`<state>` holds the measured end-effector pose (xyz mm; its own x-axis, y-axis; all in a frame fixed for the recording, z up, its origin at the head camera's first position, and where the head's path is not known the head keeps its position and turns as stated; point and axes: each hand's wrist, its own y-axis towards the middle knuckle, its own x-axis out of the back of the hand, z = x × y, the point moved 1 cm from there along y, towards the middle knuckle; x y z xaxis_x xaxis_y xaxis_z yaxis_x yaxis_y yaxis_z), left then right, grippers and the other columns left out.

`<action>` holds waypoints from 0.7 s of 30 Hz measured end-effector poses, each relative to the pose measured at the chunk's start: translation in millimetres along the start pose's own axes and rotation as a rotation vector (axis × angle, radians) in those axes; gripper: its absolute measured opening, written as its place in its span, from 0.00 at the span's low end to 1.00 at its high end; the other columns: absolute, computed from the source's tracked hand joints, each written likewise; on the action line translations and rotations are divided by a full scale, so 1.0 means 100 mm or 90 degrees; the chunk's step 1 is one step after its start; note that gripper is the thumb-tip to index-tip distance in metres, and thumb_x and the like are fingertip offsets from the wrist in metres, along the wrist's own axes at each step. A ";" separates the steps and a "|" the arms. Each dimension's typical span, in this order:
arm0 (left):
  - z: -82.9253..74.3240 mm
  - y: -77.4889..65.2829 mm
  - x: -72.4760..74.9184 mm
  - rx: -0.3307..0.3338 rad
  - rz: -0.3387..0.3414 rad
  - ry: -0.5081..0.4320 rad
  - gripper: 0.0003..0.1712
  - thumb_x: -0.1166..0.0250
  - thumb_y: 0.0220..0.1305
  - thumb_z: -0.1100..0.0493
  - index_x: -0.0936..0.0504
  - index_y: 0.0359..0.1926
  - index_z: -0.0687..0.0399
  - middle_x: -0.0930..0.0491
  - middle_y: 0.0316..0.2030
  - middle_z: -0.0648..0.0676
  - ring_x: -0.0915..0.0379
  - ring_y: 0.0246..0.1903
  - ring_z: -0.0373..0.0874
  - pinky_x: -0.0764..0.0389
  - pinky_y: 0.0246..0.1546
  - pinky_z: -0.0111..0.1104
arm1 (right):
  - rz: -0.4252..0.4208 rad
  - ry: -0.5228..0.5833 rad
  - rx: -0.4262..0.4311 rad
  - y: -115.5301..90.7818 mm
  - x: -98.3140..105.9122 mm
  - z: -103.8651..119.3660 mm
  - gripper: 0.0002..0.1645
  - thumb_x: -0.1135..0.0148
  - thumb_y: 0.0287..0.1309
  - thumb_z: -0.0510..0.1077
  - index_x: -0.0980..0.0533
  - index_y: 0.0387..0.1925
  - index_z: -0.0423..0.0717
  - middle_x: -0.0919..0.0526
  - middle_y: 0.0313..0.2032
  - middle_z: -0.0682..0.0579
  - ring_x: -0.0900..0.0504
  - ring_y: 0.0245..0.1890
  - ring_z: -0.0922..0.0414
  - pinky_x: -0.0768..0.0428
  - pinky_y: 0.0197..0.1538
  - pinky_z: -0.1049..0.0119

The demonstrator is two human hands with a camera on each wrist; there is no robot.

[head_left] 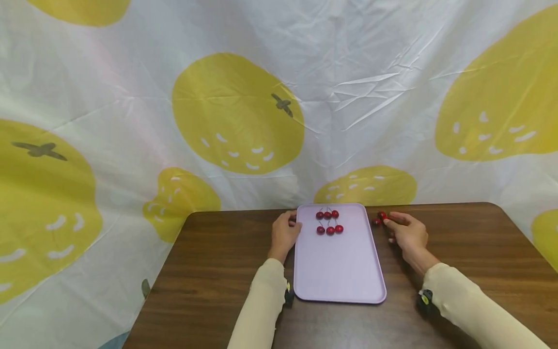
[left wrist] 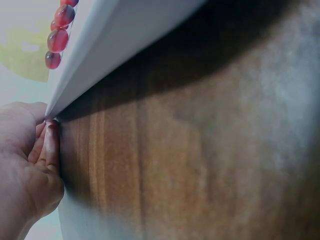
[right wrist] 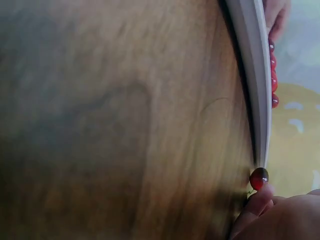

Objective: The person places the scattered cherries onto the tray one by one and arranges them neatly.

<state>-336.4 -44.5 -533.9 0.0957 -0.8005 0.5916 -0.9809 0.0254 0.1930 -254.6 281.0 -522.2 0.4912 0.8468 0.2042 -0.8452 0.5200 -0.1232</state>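
A pale lilac tray (head_left: 335, 271) lies on the table with two short rows of red cherries, the upper row (head_left: 327, 214) and the lower row (head_left: 330, 230), near its far end. My left hand (head_left: 285, 232) grips the tray's left rim, thumb on top and fingers below, as the left wrist view (left wrist: 25, 160) also shows. Just off the tray's right edge, my right hand (head_left: 410, 235) pinches a cherry (head_left: 382, 214) at its fingertips. Another cherry (head_left: 376, 222) lies beside it on the wood. Part of a further red cherry (head_left: 391, 235) shows beneath the right hand.
The brown wooden table (head_left: 226, 271) extends on both sides of the tray. Behind its far edge hangs a white cloth (head_left: 348, 121) printed with large yellow fruit. Each sleeve carries a small dark device near the wrist.
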 end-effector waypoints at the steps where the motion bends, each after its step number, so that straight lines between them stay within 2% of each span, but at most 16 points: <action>1: 0.00 0.00 0.00 0.001 -0.001 -0.001 0.20 0.29 0.68 0.62 0.15 0.60 0.56 0.13 0.47 0.58 0.14 0.44 0.49 0.12 0.45 0.40 | -0.003 -0.016 0.001 0.01 0.00 -0.01 0.29 0.27 0.65 0.45 0.21 0.65 0.41 0.17 0.31 0.78 0.22 0.18 0.68 0.17 0.23 0.71; 3: 0.00 0.00 -0.01 0.001 -0.001 -0.003 0.21 0.29 0.68 0.62 0.15 0.61 0.56 0.14 0.48 0.58 0.14 0.45 0.49 0.12 0.46 0.40 | -0.013 -0.059 0.004 0.02 -0.02 -0.03 0.27 0.26 0.64 0.46 0.19 0.63 0.44 0.14 0.35 0.73 0.21 0.17 0.68 0.17 0.23 0.71; 6: 0.01 -0.01 -0.02 -0.004 -0.005 -0.003 0.21 0.30 0.68 0.62 0.15 0.61 0.57 0.14 0.47 0.59 0.14 0.45 0.50 0.13 0.46 0.41 | -0.027 -0.130 0.014 0.03 -0.04 -0.05 0.25 0.27 0.64 0.49 0.17 0.61 0.49 0.09 0.46 0.57 0.19 0.15 0.68 0.17 0.23 0.71; 8: 0.01 -0.01 -0.02 -0.008 -0.007 -0.004 0.21 0.30 0.68 0.62 0.15 0.61 0.57 0.14 0.47 0.59 0.14 0.45 0.50 0.13 0.46 0.41 | -0.035 -0.160 0.023 0.03 -0.05 -0.05 0.24 0.27 0.65 0.51 0.17 0.60 0.51 0.10 0.54 0.49 0.19 0.15 0.68 0.18 0.23 0.71; 11: 0.01 -0.01 -0.02 -0.013 -0.009 -0.004 0.20 0.30 0.68 0.62 0.14 0.60 0.58 0.14 0.47 0.59 0.15 0.44 0.50 0.13 0.46 0.40 | -0.042 -0.178 0.031 0.02 -0.06 -0.05 0.23 0.29 0.66 0.51 0.16 0.60 0.51 0.13 0.59 0.45 0.19 0.14 0.68 0.19 0.23 0.71; 13: 0.01 -0.01 -0.02 -0.017 -0.010 -0.004 0.20 0.30 0.68 0.62 0.14 0.60 0.58 0.14 0.46 0.59 0.15 0.44 0.50 0.13 0.45 0.40 | -0.046 -0.173 0.033 0.01 -0.06 -0.05 0.22 0.29 0.66 0.51 0.16 0.59 0.51 0.12 0.59 0.45 0.19 0.15 0.69 0.18 0.23 0.71; 15: 0.01 -0.01 -0.02 -0.018 -0.011 -0.005 0.20 0.30 0.68 0.62 0.14 0.60 0.58 0.13 0.46 0.59 0.15 0.44 0.50 0.13 0.45 0.40 | -0.051 -0.158 0.035 0.00 -0.06 -0.05 0.22 0.29 0.66 0.51 0.16 0.59 0.50 0.09 0.53 0.49 0.19 0.15 0.69 0.18 0.24 0.72; 17: 0.01 -0.01 -0.02 -0.020 -0.013 -0.006 0.20 0.30 0.67 0.63 0.14 0.59 0.58 0.13 0.46 0.59 0.14 0.44 0.50 0.13 0.46 0.41 | -0.052 -0.124 0.038 0.00 -0.05 -0.06 0.22 0.28 0.66 0.49 0.16 0.59 0.48 0.08 0.41 0.59 0.20 0.16 0.70 0.17 0.24 0.72; 19: 0.01 -0.01 -0.02 -0.019 -0.013 -0.008 0.20 0.30 0.68 0.63 0.14 0.59 0.58 0.13 0.46 0.59 0.14 0.44 0.51 0.13 0.46 0.42 | -0.050 -0.085 0.039 0.00 -0.05 -0.07 0.23 0.28 0.65 0.47 0.17 0.59 0.45 0.12 0.31 0.70 0.20 0.17 0.71 0.17 0.24 0.72; 21: 0.01 0.00 -0.02 -0.014 -0.009 -0.009 0.20 0.30 0.68 0.63 0.14 0.60 0.58 0.13 0.47 0.59 0.14 0.45 0.51 0.12 0.47 0.42 | -0.042 -0.051 0.039 -0.01 -0.03 -0.08 0.24 0.27 0.65 0.46 0.18 0.59 0.43 0.19 0.26 0.78 0.20 0.19 0.71 0.16 0.24 0.71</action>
<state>-336.8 -43.6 -536.4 0.1069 -0.8091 0.5778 -0.9755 0.0269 0.2182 -253.8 278.6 -530.2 0.5301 0.7979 0.2869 -0.8240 0.5646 -0.0477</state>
